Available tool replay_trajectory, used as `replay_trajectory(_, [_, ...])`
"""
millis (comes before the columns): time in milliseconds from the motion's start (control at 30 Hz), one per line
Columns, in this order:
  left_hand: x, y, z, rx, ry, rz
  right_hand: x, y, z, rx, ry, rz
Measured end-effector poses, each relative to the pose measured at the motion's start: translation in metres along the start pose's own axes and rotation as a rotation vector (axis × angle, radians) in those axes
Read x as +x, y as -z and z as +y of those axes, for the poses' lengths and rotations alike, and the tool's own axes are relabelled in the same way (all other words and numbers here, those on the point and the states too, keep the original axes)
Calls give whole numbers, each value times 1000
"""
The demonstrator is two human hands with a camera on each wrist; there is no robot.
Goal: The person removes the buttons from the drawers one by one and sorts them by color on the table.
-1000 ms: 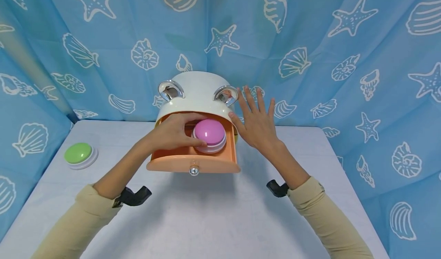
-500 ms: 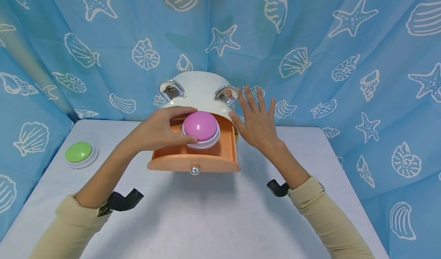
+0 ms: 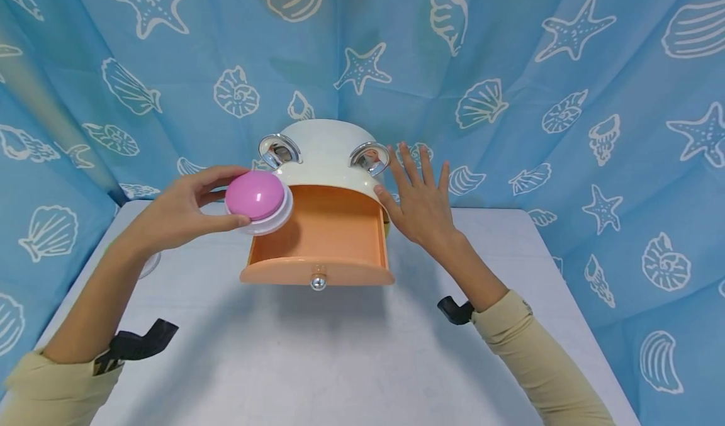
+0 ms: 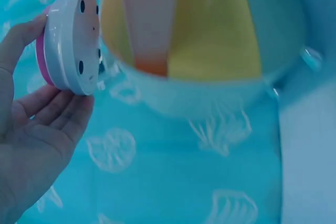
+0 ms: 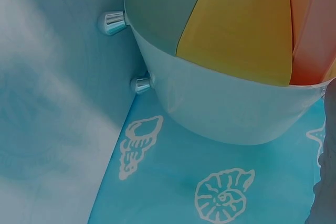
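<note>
A pink push button [image 3: 256, 197] with a white base is pinched between the thumb and fingers of my left hand [image 3: 184, 209]. It is tilted, held in the air at the left of the open orange drawer [image 3: 325, 231]. Dark spots mark the underside of the button [image 4: 84, 40] in the left wrist view. The drawer belongs to a white rounded cabinet [image 3: 325, 146] with two chrome ears. My right hand [image 3: 421, 209] lies with straight, spread fingers against the cabinet's right side.
Behind my left forearm, only the white base [image 3: 150, 265] of a second button shows. Lower on the cabinet's front are a yellow drawer [image 5: 236, 30] and a green one [image 5: 163, 14]. A blue shell-print curtain [image 3: 510, 130] hangs behind the white table [image 3: 362, 357].
My left hand has lifted the pink button out of the orange drawer and carried it left. The forearm now covers most of the green button. My right hand stays in place.
</note>
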State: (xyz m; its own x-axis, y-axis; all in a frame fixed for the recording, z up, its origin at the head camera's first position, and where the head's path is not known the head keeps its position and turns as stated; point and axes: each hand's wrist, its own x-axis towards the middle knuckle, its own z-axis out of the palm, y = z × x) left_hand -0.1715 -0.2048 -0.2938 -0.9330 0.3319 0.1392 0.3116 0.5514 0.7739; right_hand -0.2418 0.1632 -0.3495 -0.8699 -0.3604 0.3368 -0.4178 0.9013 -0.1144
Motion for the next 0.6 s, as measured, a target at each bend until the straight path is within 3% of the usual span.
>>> replay_trajectory(267, [-26,20,-51,26,52,65,0,0,-1,-7,-7,4])
replay_trajectory(600, [-48,14,-123,40,139,97,1,-1,-1,1,-6,8])
